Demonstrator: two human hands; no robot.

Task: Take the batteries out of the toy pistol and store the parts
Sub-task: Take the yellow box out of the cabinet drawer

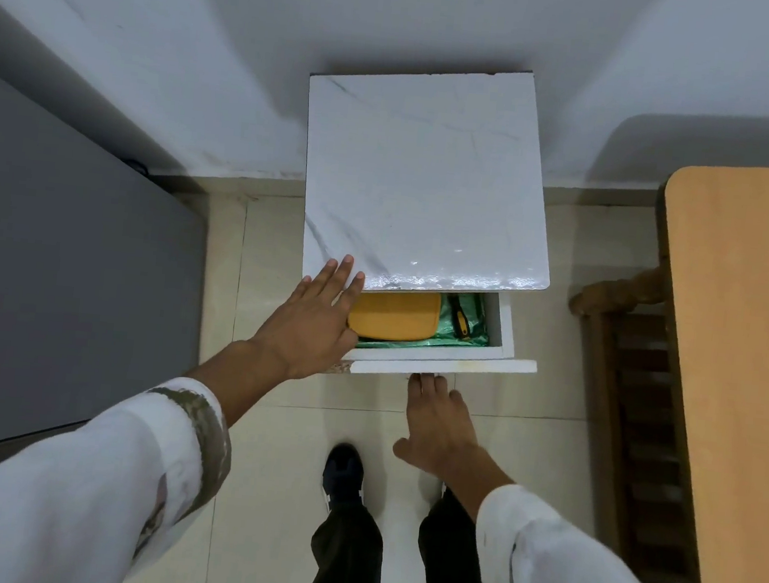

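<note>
Two white sleeves, the left (97, 475) with a camouflage-patterned cuff and the right (558, 566) plain, reach forward over a pale tiled floor (271, 468). Between them show two dark trouser legs (347, 565) and one dark shoe (343, 473).

The right hand (438, 425) stretches out with fingers straight, its grip open. Two fingertips touch the lower edge of the white front panel of the single, partly open drawer (460, 366).

The left hand (319, 318) lies flat over the drawer's left corner, fingers straight and together, grip open and holding nothing. Its fingertips reach the front corner of the cabinet top, and its palm covers the left end of one yellow rounded-corner case (394, 315).

That case lies in the left part of the drawer on a crinkled green plastic lining (475, 333). Whether it holds the toy pistol or batteries cannot be told. Beside it, at the drawer's right, lies one screwdriver with a yellow-and-black handle (460, 317), apart from the case.

Above the drawer spreads the white marble-patterned top of the small square cabinet (426, 178), which stands against a pale grey wall (400, 11). To the left is one flat dark grey slab (57, 259). To the right is one light wooden surface (745, 326), with one carved brown wooden chair (634, 409) tucked beside it.
</note>
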